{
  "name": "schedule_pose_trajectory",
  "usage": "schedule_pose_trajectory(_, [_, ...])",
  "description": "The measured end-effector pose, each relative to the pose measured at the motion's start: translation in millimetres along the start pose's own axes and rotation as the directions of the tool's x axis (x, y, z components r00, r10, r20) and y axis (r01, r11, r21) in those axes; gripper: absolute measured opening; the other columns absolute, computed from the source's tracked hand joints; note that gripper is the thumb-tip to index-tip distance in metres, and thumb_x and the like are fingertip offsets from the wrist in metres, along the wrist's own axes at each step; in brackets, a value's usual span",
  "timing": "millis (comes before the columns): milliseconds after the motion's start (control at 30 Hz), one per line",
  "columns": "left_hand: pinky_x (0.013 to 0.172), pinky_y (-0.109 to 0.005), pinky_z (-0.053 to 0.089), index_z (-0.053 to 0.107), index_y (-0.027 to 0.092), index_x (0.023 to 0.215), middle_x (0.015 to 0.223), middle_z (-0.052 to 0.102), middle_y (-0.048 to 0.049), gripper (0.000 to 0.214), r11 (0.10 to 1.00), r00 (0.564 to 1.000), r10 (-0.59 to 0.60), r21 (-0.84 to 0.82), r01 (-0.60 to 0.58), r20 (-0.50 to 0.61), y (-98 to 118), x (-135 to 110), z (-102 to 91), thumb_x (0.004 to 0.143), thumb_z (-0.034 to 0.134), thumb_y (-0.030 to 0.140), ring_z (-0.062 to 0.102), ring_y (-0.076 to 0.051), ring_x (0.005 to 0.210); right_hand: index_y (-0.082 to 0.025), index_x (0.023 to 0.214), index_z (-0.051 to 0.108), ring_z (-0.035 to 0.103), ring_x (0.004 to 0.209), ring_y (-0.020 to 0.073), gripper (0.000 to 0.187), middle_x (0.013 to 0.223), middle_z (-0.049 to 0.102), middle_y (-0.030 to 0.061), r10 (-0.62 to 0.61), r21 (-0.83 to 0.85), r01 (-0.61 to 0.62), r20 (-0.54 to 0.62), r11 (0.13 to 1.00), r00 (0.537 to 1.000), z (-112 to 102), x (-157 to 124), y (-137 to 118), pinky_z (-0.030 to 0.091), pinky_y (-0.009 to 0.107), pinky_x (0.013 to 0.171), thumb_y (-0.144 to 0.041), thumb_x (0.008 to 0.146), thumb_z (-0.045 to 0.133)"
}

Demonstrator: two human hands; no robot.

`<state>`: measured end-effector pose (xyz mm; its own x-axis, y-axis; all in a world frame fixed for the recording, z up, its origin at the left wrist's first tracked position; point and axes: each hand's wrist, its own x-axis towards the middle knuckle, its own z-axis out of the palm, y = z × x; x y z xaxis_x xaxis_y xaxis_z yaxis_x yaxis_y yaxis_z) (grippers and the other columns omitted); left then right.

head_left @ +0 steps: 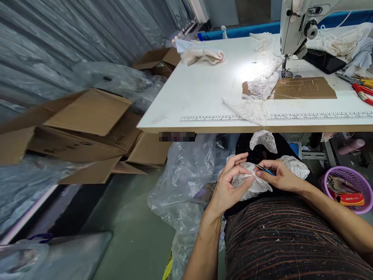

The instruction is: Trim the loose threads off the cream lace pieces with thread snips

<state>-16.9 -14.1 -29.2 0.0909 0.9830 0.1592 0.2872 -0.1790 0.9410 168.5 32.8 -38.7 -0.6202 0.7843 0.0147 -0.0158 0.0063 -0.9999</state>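
White lace fabric (pixel 252 186) lies over my lap, below the table's front edge. My left hand (pixel 233 181) pinches a bit of this lace between thumb and fingers. In my right hand (pixel 276 175) is a small pair of thread snips (pixel 265 170) with blue on the handle, its dark tip at the lace beside my left fingers. The right fingertips also sit close against the lace. More lace (pixel 264 140) hangs off the table edge, joining a strip (pixel 262 77) that runs up to the sewing machine needle (pixel 284 68).
The sewing machine (pixel 297 27) stands on a white table (pixel 204 89) with a printed ruler. A phone (pixel 325 60) and red-handled pliers (pixel 363 93) lie at right. Cardboard boxes (pixel 87 116) and plastic bags (pixel 180 171) crowd the left. A purple basket (pixel 346 175) stands low right.
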Motion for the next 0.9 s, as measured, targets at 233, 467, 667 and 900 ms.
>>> schedule_pose_trajectory(233, [0.115, -0.05, 0.031, 0.058, 0.021, 0.075, 0.108, 0.076, -0.0117, 0.028, 0.964, 0.987, -0.092, -0.238, 0.121, 0.13, -8.2, 6.0, 1.7, 0.082, 0.073, 0.043, 0.064, -0.028, 0.118, -0.017, 0.084, 0.067, 0.053, 0.07, 0.0121, 0.039, 0.076, 0.061, -0.0005, -0.043, 0.024, 0.041, 0.079, 0.999, 0.996, -0.2, -5.1, -6.2, 0.045, 0.025, 0.066, -0.055, 0.089, 0.059])
schedule_pose_trajectory(467, [0.104, -0.042, 0.043, 0.053, 0.02, 0.067, 0.069, 0.059, 0.0023, 0.038, 0.958, 0.991, -0.089, -0.265, 0.114, 0.104, -15.9, 9.7, 4.2, 0.075, 0.077, 0.049, 0.057, -0.014, 0.071, -0.016, 0.088, 0.071, 0.058, 0.077, 0.0147, 0.039, 0.081, 0.067, 0.0022, 0.021, -0.056, -0.018, 0.059, 0.998, 0.998, -4.8, -6.1, -2.1, 0.048, 0.027, 0.073, -0.054, 0.087, 0.062])
schedule_pose_trajectory(667, [0.067, -0.025, 0.046, 0.06, 0.018, 0.073, 0.073, 0.061, 0.0001, 0.033, 0.937, 0.984, -0.167, -0.3, 0.179, 0.063, -20.3, 11.7, 2.7, 0.071, 0.082, 0.043, 0.056, -0.013, 0.069, -0.015, 0.081, 0.067, 0.05, 0.067, 0.012, 0.039, 0.072, 0.06, 0.0, 0.062, -0.105, -0.062, 0.0, 0.993, 0.998, -12.2, -1.2, 0.8, 0.043, 0.025, 0.065, -0.053, 0.087, 0.061])
schedule_pose_trajectory(900, [0.072, -0.026, 0.05, 0.068, 0.019, 0.096, 0.084, 0.072, -0.0028, 0.035, 0.919, 0.978, -0.193, -0.335, 0.208, 0.078, -23.3, 11.4, -1.9, 0.07, 0.084, 0.036, 0.066, -0.015, 0.077, -0.015, 0.083, 0.065, 0.044, 0.065, 0.0117, 0.042, 0.071, 0.055, -0.0003, 0.087, -0.11, -0.083, 0.032, 0.99, 0.996, -12.3, 1.1, -4.8, 0.039, 0.024, 0.061, -0.056, 0.088, 0.056])
